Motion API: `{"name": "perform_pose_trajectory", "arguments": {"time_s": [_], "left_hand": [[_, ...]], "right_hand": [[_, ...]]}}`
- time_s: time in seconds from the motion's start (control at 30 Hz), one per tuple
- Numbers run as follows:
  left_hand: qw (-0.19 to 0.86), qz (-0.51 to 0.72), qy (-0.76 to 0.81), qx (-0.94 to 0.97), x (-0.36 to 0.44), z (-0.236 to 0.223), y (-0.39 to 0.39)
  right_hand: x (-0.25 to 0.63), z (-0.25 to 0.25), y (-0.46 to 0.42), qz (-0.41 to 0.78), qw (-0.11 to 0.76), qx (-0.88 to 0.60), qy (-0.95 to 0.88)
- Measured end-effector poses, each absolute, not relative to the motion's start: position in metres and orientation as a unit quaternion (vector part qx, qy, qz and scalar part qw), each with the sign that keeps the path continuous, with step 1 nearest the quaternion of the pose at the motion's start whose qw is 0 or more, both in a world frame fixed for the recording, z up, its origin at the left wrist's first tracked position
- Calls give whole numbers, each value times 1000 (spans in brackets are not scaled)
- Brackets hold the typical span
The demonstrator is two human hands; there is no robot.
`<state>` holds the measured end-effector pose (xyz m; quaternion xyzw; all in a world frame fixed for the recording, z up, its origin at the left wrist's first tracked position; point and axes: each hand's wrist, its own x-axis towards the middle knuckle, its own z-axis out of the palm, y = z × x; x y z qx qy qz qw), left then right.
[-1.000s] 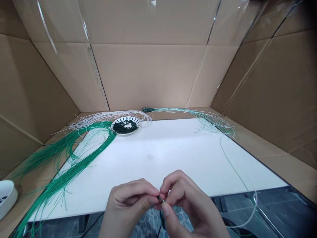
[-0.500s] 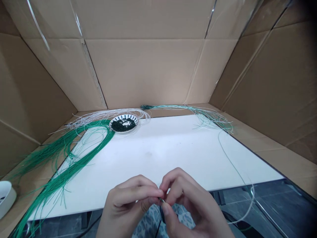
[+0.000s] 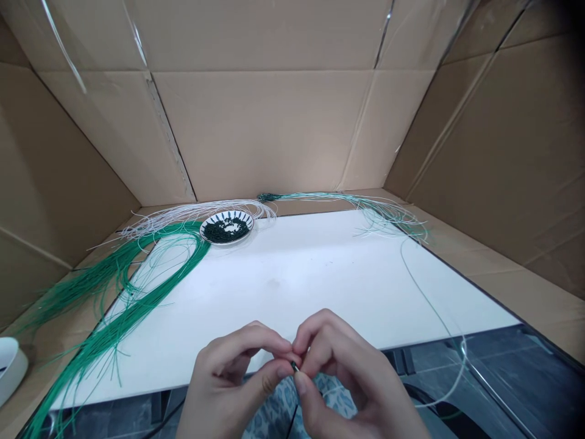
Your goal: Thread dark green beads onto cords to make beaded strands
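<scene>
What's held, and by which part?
Left hand and right hand pinch a small dark bead between their fingertips; the exact grip is partly hidden.

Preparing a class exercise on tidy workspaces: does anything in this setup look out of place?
One thin pale strand stands out: it strays from the pale green bundle at far right, crosses the white board and loops off its near edge, unlike the gathered strands.

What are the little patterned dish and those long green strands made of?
The dish looks like glazed ceramic: its white surface is smooth and slightly glossy, with a dark painted pattern. The green strands look like thin plastic-coated wire or stiff cord, since they hold springy curves and have a faint sheen, though their core can't be seen.
</scene>
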<state>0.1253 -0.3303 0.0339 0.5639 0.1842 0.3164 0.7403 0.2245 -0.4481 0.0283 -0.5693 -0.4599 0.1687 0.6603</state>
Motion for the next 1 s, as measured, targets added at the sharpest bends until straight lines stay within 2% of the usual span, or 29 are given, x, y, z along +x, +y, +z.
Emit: {"name": "perform_pose_trajectory", "arguments": {"time_s": [0.2,0.37,0.57,1.0], "left_hand": [[728,311,141,594,123,30,-323],[644,288,60,706,116,25,-309],[567,276,43,775,115,23,-305],[564,240,47,788,117,23,-308]], "right_hand": [[227,33,-450,197,634,-583,-469],[235,43,-458,238,583,-613,-477],[242,42,-466,238,523,-649,-498],[242,47,-468,272,509,-662,-478]]}}
